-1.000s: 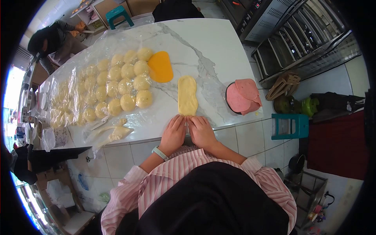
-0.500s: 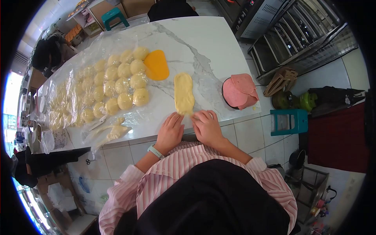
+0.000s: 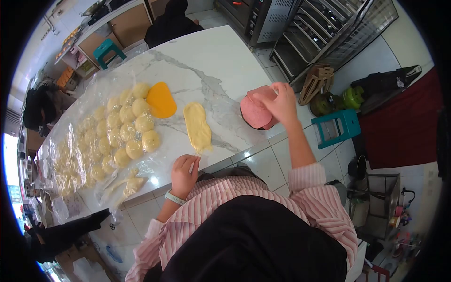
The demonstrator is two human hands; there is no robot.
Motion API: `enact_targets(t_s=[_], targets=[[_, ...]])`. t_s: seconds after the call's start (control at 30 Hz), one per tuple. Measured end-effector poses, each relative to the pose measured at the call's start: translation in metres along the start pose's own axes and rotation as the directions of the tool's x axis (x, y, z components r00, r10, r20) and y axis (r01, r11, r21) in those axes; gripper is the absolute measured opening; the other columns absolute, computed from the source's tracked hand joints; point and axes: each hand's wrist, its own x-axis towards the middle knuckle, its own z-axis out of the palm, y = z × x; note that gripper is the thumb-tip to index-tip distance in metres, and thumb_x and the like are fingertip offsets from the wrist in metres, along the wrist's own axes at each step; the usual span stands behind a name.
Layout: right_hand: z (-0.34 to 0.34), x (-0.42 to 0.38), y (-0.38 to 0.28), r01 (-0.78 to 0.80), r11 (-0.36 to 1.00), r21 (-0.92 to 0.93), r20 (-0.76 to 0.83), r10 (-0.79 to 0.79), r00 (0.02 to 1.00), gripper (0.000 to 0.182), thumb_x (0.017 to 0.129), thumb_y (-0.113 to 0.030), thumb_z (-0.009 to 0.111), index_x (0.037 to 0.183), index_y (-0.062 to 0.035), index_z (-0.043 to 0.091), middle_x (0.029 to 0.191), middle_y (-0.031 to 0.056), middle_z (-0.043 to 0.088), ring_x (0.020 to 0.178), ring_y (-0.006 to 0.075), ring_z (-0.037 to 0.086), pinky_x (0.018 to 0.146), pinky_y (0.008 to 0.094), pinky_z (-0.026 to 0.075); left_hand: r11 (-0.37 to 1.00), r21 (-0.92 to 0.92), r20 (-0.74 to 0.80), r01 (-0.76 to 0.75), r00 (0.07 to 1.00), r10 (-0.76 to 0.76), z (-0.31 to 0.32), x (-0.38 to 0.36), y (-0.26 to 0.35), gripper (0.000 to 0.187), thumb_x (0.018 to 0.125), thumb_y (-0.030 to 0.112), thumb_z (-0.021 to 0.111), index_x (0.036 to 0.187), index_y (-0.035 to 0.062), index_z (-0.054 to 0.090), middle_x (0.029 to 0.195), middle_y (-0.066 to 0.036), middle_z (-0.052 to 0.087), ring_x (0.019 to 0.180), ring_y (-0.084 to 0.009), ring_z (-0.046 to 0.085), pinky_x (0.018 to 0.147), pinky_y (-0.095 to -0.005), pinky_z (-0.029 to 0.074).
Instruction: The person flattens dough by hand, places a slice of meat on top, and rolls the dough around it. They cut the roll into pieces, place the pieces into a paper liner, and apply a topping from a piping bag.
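A flattened, elongated strip of yellow dough (image 3: 198, 126) lies on the marble table. My left hand (image 3: 184, 173) rests at the table's front edge, just below the strip's lower end. Its fingers are curled in toward the thumb, and nothing shows in them. To the right, my right hand (image 3: 283, 105) reaches over a stack of round pink ham slices (image 3: 256, 113) on a dark round plate. Thumb and fingers close at the stack's right side on a slice, though the fingertips are partly hidden.
Rows of dough balls (image 3: 127, 130) sit under clear plastic on the left, with an orange dough scraper (image 3: 161, 99) beside them. A teal stool (image 3: 336, 128) stands right of the table (image 3: 211, 56). Behind is a metal tray rack (image 3: 300, 47); a person in black (image 3: 171, 23) is at the far edge.
My right hand has left the lower end of the dough and moved right onto the ham stack. My left hand has drawn slightly away from the dough. The view has turned right.
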Motion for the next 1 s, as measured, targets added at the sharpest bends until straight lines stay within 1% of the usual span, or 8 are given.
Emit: enact_targets(t_s=[0.1,0.13,0.33,0.5,0.57,0.63,0.87,1.0], targets=[[0.023,0.024,0.052,-0.449,0.891,-0.069,0.518,0.417,0.747,0.043,0.071,-0.040,0.079,0.090,-0.0021,0.070,0.094,0.0176,0.070,0.091,0.0281,0.067,0.073,0.0374,0.051,0.998,-0.007,-0.019,0.056,0.998,-0.056,0.000,0.012,0.004,0.015,0.075,0.010,0.076,0.074,0.0034,0.063,0.074,-0.009,0.061,0.073,-0.0277,0.061,0.067,-0.0385,0.047],[0.026,0.028,0.058,-0.488,0.871,0.049,0.601,0.365,0.712,0.047,0.071,-0.037,0.079,0.097,0.0011,0.068,0.091,0.0158,0.069,0.084,0.0283,0.067,0.076,0.0369,0.051,0.998,-0.013,-0.034,0.056,0.998,-0.056,-0.001,0.017,0.007,0.017,0.074,0.010,0.077,0.072,0.0033,0.062,0.072,-0.009,0.060,0.072,-0.0275,0.060,0.066,-0.0383,0.046],[0.003,0.030,0.023,-0.264,0.875,0.405,0.370,0.107,0.923,0.025,0.079,-0.017,0.073,0.096,0.0019,0.067,0.084,0.0116,0.070,0.076,0.0174,0.066,0.072,0.0272,0.050,0.971,-0.219,-0.163,0.097,0.977,-0.134,-0.007,0.057,0.020,0.020,0.072,0.010,0.080,0.075,0.0024,0.062,0.076,-0.010,0.063,0.075,-0.0264,0.062,0.066,-0.0361,0.048],[-0.013,0.014,-0.074,-0.426,0.669,0.609,0.673,-0.152,0.724,0.017,0.082,-0.008,0.069,0.095,0.0019,0.067,0.084,0.0072,0.071,0.078,0.0105,0.065,0.071,0.0232,0.050,0.946,-0.322,-0.359,-0.026,0.929,-0.096,-0.006,0.115,0.041,0.029,0.074,0.009,0.079,0.096,-0.0014,0.064,0.087,-0.011,0.068,0.082,-0.0228,0.067,0.075,-0.0296,0.051],[0.011,0.009,-0.092,-0.451,0.630,0.633,0.717,-0.257,0.648,0.016,0.082,-0.009,0.069,0.094,0.0017,0.068,0.085,0.0071,0.071,0.079,0.0105,0.065,0.072,0.0234,0.050,0.849,-0.524,-0.189,0.075,0.961,-0.202,-0.005,0.129,0.022,0.032,0.075,0.009,0.078,0.102,-0.0024,0.064,0.091,-0.010,0.069,0.082,-0.0197,0.067,0.076,-0.0280,0.052],[0.056,0.003,-0.096,-0.470,0.587,0.660,0.719,-0.312,0.621,0.015,0.081,-0.010,0.070,0.091,0.0013,0.069,0.086,0.0081,0.071,0.079,0.0120,0.066,0.072,0.0242,0.050,0.553,-0.726,0.308,0.408,0.913,-0.269,-0.004,0.129,-0.025,0.035,0.077,0.009,0.077,0.107,-0.0028,0.064,0.095,-0.009,0.069,0.084,-0.0151,0.066,0.077,-0.0274,0.053],[0.147,-0.004,-0.109,-0.347,0.806,0.478,0.687,-0.097,0.721,0.017,0.076,-0.013,0.075,0.087,-0.0008,0.071,0.081,0.0118,0.071,0.074,0.0192,0.067,0.070,0.0302,0.051,0.888,-0.192,0.174,0.418,0.905,-0.388,0.019,0.151,-0.086,0.017,0.078,0.010,0.072,0.089,-0.0026,0.069,0.079,-0.015,0.070,0.071,-0.0203,0.067,0.067,-0.0295,0.053],[0.163,0.002,-0.104,-0.314,0.820,0.479,0.668,-0.108,0.736,0.016,0.074,-0.012,0.075,0.086,-0.0029,0.071,0.079,0.0126,0.070,0.072,0.0213,0.067,0.068,0.0312,0.051,0.906,-0.237,0.163,0.350,0.934,-0.318,0.024,0.163,-0.101,0.017,0.078,0.009,0.070,0.090,-0.0031,0.069,0.081,-0.017,0.069,0.072,-0.0251,0.067,0.068,-0.0321,0.053]])
